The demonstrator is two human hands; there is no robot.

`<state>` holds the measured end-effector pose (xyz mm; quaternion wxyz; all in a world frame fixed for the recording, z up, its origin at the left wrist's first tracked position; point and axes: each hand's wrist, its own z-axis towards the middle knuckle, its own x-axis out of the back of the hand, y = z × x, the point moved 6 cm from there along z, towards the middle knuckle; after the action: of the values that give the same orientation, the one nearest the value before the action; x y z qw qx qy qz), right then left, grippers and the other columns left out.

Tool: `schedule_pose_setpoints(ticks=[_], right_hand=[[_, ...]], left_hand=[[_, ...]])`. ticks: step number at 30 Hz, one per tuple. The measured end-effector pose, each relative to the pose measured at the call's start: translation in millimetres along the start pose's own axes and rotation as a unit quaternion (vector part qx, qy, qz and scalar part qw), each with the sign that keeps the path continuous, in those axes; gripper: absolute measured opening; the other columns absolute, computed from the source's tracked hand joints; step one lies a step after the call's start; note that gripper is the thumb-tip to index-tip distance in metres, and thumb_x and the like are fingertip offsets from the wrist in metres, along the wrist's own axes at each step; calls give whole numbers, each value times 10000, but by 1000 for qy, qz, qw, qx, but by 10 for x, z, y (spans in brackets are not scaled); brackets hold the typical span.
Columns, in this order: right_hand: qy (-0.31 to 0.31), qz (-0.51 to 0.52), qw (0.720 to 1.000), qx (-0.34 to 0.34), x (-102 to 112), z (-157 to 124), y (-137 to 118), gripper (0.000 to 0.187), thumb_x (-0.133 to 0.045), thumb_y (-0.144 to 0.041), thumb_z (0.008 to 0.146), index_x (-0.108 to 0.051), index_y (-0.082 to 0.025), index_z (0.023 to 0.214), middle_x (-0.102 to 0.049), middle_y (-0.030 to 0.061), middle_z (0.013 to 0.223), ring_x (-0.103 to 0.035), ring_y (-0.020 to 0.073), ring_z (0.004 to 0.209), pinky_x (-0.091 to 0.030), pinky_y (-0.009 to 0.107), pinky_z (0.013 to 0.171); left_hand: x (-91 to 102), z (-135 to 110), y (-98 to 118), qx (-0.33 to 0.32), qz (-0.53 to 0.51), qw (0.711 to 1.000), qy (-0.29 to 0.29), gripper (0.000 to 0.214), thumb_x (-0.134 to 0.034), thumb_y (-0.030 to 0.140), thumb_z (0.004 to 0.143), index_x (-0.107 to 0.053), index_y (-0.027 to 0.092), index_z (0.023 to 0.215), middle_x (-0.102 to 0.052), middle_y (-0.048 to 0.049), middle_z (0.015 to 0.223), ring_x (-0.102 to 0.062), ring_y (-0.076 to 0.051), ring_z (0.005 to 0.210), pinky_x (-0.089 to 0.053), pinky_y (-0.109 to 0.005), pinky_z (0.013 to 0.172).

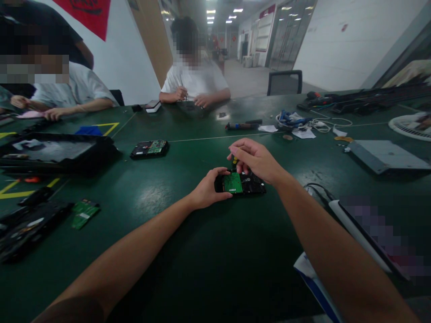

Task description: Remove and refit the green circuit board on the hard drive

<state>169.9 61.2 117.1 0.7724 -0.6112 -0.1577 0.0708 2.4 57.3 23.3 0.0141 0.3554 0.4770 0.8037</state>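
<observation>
A black hard drive with a green circuit board on top lies on the dark green table in front of me. My left hand grips its left end, thumb over the top edge. My right hand is closed round a small screwdriver with a yellow and black handle, held upright over the drive's far left corner.
A second hard drive lies further left. Loose green circuit boards and black parts sit at the near left, a black tray behind them. Two other people sit across the table. Cables and tools lie at the far right.
</observation>
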Motion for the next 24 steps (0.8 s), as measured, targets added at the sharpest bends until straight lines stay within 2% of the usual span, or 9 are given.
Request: schedule_pose_setpoints(ticks=[4, 10, 13, 16, 20, 24], right_hand=[[-11, 13, 1000, -7, -14, 7, 2, 322, -593, -507, 1009, -689, -234, 1149, -693, 43, 1017, -624, 96, 629, -469, 242, 504], [20, -22, 1000, 1, 44, 7, 26, 317, -710, -515, 939, -621, -213, 975, -629, -17, 723, -586, 104, 580, -444, 230, 492], [26, -4, 1000, 0, 49, 8, 39, 341, -734, -515, 921, -563, -223, 965, -718, 24, 889, -599, 97, 562, -428, 238, 454], [18, 16, 1000, 1, 27, 13, 28, 325, -697, -517, 946, -570, -231, 1033, -736, 48, 1051, -607, 85, 546, -403, 236, 420], [22, 30, 999, -11, 13, 22, 25, 308, -607, -494, 999, -635, -237, 1166, -725, 51, 1056, -625, 87, 580, -439, 232, 458], [19, 32, 999, -8, 8, 26, 23, 298, -577, -435, 1015, -679, -236, 1214, -706, 48, 1049, -633, 90, 612, -461, 237, 492]], left_hand=[[1, -4, 1, 4, 2, 1000, 2, 870, -893, 338, 769, -423, 242, 1495, -617, -125, 1424, -576, -311, 1360, -433, -537, 1177], [0, -4, 25, 3, -3, 1000, 3, 857, -882, 328, 774, -431, 224, 1495, -619, -127, 1415, -574, -300, 1357, -430, -526, 1178], [2, -1, 27, 2, -1, 1000, 4, 860, -885, 332, 770, -435, 220, 1494, -624, -131, 1408, -581, -303, 1347, -439, -530, 1168], [1, 1, 17, 2, -2, 1000, 7, 860, -888, 334, 764, -440, 219, 1489, -623, -135, 1406, -585, -307, 1341, -442, -536, 1165], [-9, -2, -5, 0, -8, 1000, 5, 872, -891, 331, 764, -429, 228, 1497, -621, -131, 1413, -579, -302, 1349, -435, -532, 1173], [-11, -4, -12, 0, -3, 1000, 5, 876, -891, 334, 765, -426, 229, 1501, -618, -132, 1418, -573, -305, 1357, -423, -535, 1182]])
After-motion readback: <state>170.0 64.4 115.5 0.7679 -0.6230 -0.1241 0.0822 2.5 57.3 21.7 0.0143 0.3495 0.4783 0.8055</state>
